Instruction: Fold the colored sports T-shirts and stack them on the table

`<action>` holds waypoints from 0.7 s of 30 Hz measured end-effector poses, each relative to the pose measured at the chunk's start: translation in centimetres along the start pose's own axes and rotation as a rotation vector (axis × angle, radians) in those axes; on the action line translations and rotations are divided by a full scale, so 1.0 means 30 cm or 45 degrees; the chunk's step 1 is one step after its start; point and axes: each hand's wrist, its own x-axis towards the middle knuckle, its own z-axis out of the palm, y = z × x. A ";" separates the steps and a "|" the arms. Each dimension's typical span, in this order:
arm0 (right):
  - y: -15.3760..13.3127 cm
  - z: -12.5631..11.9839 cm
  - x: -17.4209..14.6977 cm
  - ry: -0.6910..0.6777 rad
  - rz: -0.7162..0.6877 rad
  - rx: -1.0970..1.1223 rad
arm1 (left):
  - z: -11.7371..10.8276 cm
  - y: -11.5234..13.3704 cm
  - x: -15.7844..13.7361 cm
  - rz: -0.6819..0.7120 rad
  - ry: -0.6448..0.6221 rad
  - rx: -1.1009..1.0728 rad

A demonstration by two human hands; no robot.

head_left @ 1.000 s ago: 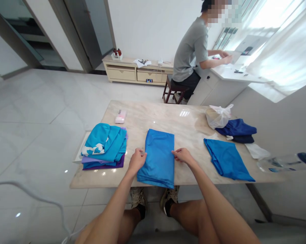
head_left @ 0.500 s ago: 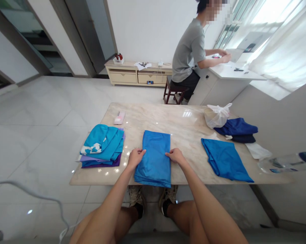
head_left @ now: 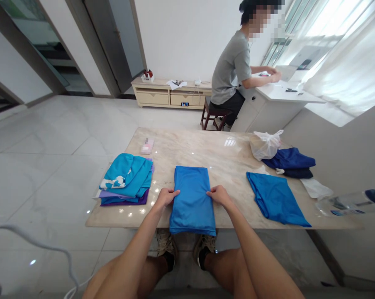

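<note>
A folded blue cloth garment [head_left: 192,203] lies in front of me, its near end reaching past the table's front edge. My left hand [head_left: 167,197] pinches its left side between thumb and fingers. On the opposite side, my right hand [head_left: 219,195] is closed on the right edge in the same way. To the left sits a stack of folded clothes [head_left: 127,178], teal with a white print on top and purple layers below. Another blue garment [head_left: 276,199], loosely folded, rests to the right.
A marble-patterned table [head_left: 200,145] carries a white plastic bag [head_left: 265,144], dark blue clothes [head_left: 290,160], a clear bottle [head_left: 346,203] lying at the right, and a small pink packet [head_left: 147,146]. Beyond it, a person in a grey shirt [head_left: 232,68] sits at a white desk [head_left: 287,92].
The folded blue garment has shifted slightly toward me and to the right, with both hands still gripping its sides. The camera view has tilted up a little.
</note>
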 end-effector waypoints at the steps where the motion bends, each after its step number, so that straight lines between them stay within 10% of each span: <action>1: 0.002 -0.003 0.002 -0.011 -0.002 0.018 | -0.003 0.007 -0.006 0.008 -0.002 -0.025; 10: -0.110 -0.130 -0.069 0.330 -0.379 0.721 | -0.064 0.216 -0.148 0.626 0.244 -0.107; 17: -0.235 -0.184 -0.194 0.796 -0.747 0.630 | -0.113 0.282 -0.264 1.024 0.752 0.189; 21: -0.248 -0.166 -0.188 0.740 -0.758 0.660 | -0.120 0.268 -0.257 0.951 0.586 0.125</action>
